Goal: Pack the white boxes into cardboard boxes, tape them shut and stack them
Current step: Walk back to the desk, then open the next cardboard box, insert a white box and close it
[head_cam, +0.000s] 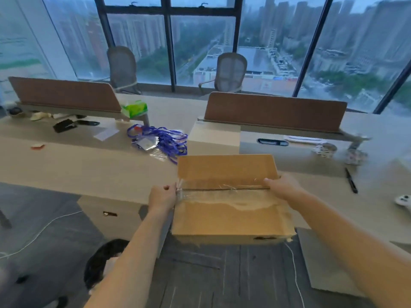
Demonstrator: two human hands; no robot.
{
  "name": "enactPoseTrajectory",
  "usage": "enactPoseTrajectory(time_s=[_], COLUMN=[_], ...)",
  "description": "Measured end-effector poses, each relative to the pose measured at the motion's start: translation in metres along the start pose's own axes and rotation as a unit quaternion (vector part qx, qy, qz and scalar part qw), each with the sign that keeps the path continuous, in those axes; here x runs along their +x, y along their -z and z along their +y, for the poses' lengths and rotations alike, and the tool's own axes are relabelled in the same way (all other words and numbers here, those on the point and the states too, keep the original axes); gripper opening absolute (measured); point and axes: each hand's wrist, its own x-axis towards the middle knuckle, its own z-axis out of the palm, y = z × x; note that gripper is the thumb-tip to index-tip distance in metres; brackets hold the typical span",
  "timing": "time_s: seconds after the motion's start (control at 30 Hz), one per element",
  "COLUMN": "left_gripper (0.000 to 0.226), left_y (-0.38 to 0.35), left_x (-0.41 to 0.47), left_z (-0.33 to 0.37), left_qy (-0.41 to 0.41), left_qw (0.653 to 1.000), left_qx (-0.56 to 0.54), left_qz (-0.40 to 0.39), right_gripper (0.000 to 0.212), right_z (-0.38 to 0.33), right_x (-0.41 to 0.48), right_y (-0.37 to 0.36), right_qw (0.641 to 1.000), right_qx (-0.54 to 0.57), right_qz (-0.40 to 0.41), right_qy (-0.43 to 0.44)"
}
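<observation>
A brown cardboard box (229, 216) sits at the near edge of the desk (89, 172), its flaps closed, with clear tape (222, 194) running along the top seam. My left hand (162, 197) pinches the tape at the box's left end. At the right end of the seam my right hand (282, 186) rests on the box top with its fingers curled over the far flap. A white box (214, 137) stands on the desk just behind the cardboard box.
A heap of blue lanyards (164, 138) lies left of the white box. A black pen (351, 181) and a white controller (403, 201) lie to the right. Brown divider panels (273, 111) run along the desk's back, with two chairs beyond. A person's dark hair (104, 261) shows below left.
</observation>
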Motion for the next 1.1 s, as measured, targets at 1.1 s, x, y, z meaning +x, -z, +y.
enactPoseTrajectory(time_s=[1.1], left_gripper=[0.015], left_y=[-0.391], left_x=[0.124], left_z=[0.142], left_qy=[0.106], left_qw=[0.985], left_qx=[0.107], left_qz=[-0.086], right_gripper=[0.043], right_z=[0.157], right_x=[0.344], right_y=[0.183], right_qw=[0.991], right_qx=[-0.069], right_qz=[-0.054], right_qy=[-0.104])
